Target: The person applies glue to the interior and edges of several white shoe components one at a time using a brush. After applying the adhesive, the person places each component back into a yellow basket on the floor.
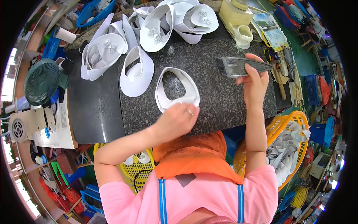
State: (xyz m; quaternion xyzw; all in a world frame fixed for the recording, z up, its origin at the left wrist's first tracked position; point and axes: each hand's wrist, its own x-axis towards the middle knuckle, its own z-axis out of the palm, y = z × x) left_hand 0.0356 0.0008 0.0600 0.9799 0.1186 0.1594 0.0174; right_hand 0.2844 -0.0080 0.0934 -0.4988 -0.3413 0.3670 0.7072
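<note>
My left hand [176, 120] is closed on the near edge of a white shoe upper [190, 91], an open loop resting on the dark speckled stone worktop [220, 100]. Raised over the worktop's right side, my right hand [255, 80] grips a flat, dark grey block-like tool [238, 67] between thumb and fingers. Its left end looks wrapped in something clear and shiny; its exact kind cannot be told. Just left of the upper in my left hand lies another white shoe upper [138, 84]. Beyond it is a pile of white shoe uppers [156, 37], several bearing silvery sparkling ornaments.
A yellowish glue-stained container [236, 16] and a small pot [243, 35] stand at the far right. A wooden-handled tool [279, 82] lies at the right edge. An orange basket [298, 175] of white pieces is at my right, a yellow basket [136, 170] left, a green fan [42, 81] further left.
</note>
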